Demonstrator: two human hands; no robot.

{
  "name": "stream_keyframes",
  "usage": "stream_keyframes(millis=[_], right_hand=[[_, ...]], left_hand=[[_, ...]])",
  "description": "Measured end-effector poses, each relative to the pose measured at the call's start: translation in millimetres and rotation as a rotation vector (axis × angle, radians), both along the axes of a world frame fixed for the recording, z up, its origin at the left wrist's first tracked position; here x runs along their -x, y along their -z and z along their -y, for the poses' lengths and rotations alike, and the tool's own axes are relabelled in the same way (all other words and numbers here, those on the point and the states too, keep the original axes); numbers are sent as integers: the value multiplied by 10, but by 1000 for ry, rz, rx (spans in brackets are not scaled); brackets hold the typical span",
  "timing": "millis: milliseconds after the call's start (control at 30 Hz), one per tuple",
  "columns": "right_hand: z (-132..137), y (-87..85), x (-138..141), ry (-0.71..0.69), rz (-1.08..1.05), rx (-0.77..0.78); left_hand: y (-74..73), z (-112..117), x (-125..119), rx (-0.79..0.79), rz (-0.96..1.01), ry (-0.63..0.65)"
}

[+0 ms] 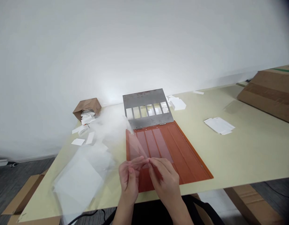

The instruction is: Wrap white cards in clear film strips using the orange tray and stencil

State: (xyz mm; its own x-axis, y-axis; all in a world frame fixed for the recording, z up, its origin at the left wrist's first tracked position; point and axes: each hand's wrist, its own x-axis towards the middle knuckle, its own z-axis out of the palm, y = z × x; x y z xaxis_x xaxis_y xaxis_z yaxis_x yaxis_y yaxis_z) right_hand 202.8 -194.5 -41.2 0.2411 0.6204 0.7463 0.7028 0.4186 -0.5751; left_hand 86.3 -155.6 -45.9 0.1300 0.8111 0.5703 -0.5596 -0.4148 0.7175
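Above the near part of a red-orange grooved board, my left hand and my right hand meet at the fingertips. Both pinch the corner of a thin clear plastic film, which slants up and away to the left. Pale translucent strips lie in the board's left grooves, partly behind the film and my hands. Hinged to the board's far edge, a grey metal plate with a row of rectangular slots stands tilted up.
Translucent sheets are spread over the table's left side. Behind them a small cardboard box spills white pieces. Flat white cartons lie to the right, and a white box sits behind the plate. A large cardboard box occupies the far right.
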Motion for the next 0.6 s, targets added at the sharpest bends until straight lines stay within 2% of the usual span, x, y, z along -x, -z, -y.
stream_keyframes(millis=[400,600], right_hand=[[13,50,-61,-9,-51,55],[29,-12,-79,-43,-53,40]], left_hand=[[27,12,-6,-11,0,19],[117,34,20,10,-21,-8]])
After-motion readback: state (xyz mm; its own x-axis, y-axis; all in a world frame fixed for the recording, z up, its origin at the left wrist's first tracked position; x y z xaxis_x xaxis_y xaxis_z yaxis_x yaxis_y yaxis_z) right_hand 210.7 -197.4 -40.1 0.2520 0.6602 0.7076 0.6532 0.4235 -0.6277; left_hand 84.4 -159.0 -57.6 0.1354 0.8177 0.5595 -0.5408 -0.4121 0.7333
